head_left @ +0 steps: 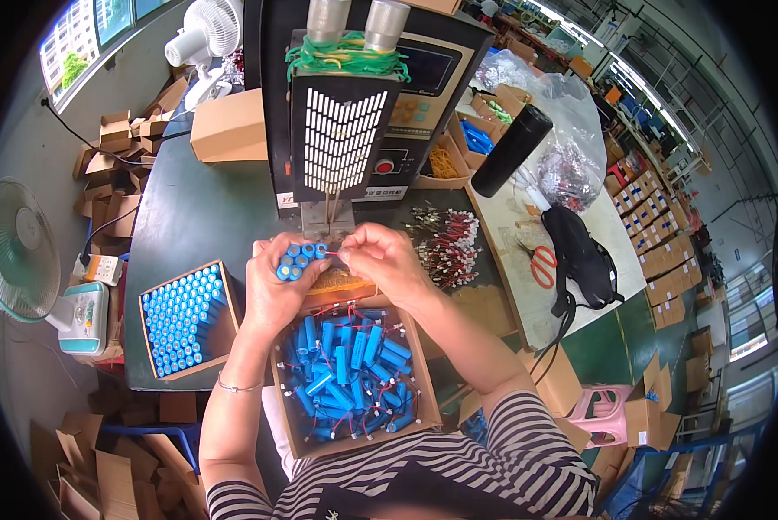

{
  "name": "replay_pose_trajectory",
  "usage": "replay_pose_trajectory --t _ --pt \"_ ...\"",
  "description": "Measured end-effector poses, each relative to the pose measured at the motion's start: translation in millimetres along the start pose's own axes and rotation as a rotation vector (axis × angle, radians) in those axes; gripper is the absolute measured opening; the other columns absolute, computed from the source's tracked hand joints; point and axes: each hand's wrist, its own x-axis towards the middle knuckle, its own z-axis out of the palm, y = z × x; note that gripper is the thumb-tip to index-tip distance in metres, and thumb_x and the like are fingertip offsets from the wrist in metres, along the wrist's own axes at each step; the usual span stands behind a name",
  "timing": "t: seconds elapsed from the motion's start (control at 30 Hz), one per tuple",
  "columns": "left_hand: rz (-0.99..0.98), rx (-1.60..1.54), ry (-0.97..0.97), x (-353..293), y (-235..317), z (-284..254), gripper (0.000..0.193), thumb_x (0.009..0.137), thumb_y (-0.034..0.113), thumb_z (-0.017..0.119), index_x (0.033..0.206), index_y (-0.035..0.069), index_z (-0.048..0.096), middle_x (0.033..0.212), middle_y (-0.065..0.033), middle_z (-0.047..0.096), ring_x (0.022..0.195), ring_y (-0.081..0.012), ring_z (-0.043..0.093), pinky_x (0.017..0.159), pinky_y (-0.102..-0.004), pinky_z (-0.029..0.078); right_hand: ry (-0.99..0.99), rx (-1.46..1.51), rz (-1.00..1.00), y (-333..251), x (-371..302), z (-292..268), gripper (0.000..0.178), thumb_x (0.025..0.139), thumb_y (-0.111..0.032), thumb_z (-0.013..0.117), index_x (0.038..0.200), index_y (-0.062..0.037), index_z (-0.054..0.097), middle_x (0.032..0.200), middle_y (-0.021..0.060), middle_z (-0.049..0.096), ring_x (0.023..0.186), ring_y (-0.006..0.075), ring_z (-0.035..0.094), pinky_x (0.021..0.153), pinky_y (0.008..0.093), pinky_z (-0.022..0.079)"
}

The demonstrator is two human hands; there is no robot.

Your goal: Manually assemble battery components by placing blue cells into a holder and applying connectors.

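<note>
My left hand [272, 288] is closed around a small bunch of blue cylindrical battery cells [295, 260], their ends turned up toward me. My right hand [387, 264] pinches a thin reddish wire lead [333, 252] against the end of the rightmost cell. Both hands are just below the thin electrode pins [331, 206] of a black spot welding machine [298, 130]. Under my wrists sits a cardboard box [367, 443] of loose blue cells [341, 364] with red wires attached. Contact between the pins and the cell cannot be made out.
A shallow carton [223, 334] of upright blue cells stands at left. Right of the machine lie a pile of wire leads [450, 247], red-handled scissors [542, 266], a black cylinder [512, 152] and a black pouch [580, 256]. Two fans, including a green-based one [81, 316], stand at left.
</note>
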Motion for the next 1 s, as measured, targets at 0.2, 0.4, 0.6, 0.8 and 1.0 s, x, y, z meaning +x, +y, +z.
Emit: replay_pose_trajectory --t 0.2,0.4,0.6,0.8,1.0 --pt "-0.020 0.065 -0.049 11 3 3 0.028 0.067 0.012 0.078 0.080 0.001 0.056 0.068 -0.0133 0.058 0.070 -0.0284 0.049 0.067 -0.0372 0.044 0.105 -0.013 0.003 4 1 2 0.006 0.083 -0.003 0.060 0.084 -0.0026 0.055 0.067 -0.0024 0.054 0.056 0.0018 0.043 0.049 0.0183 0.034" --pt "0.007 0.011 -0.040 15 -1 6 0.026 0.068 0.013 0.077 0.082 0.002 0.058 0.070 -0.0132 0.060 0.070 -0.0287 0.049 0.068 -0.0371 0.044 0.146 0.013 -0.022 7 2 2 0.006 0.083 -0.002 0.061 0.084 -0.0010 0.056 0.069 -0.0018 0.056 0.059 0.0008 0.046 0.050 0.0171 0.036" --pt "-0.016 0.026 -0.057 14 -2 4 0.025 0.069 0.014 0.076 0.084 0.003 0.060 0.072 -0.0128 0.061 0.072 -0.0275 0.051 0.070 -0.0360 0.044 0.156 -0.029 0.025 6 3 3 0.007 0.082 -0.002 0.062 0.084 0.0019 0.057 0.076 0.0005 0.060 0.067 0.0013 0.053 0.056 0.0167 0.042" --pt "-0.083 0.069 -0.090 11 5 1 0.025 0.069 0.014 0.076 0.087 0.004 0.062 0.075 -0.0124 0.062 0.072 -0.0261 0.051 0.071 -0.0348 0.045 0.140 -0.106 -0.090 9 -2 2 0.007 0.085 -0.007 0.061 0.084 -0.0029 0.056 0.065 -0.0040 0.053 0.054 -0.0004 0.044 0.045 0.0168 0.033" --pt "-0.136 -0.235 -0.266 -10 18 -17 0.026 0.066 0.008 0.079 0.086 0.002 0.063 0.079 -0.0056 0.063 0.073 -0.0148 0.058 0.070 -0.0282 0.047 0.283 0.073 -0.021 -8 -4 -37 0.018 0.090 -0.015 0.057 0.094 0.0012 0.061 0.076 0.0052 0.061 0.059 0.0084 0.055 0.047 0.0207 0.042"
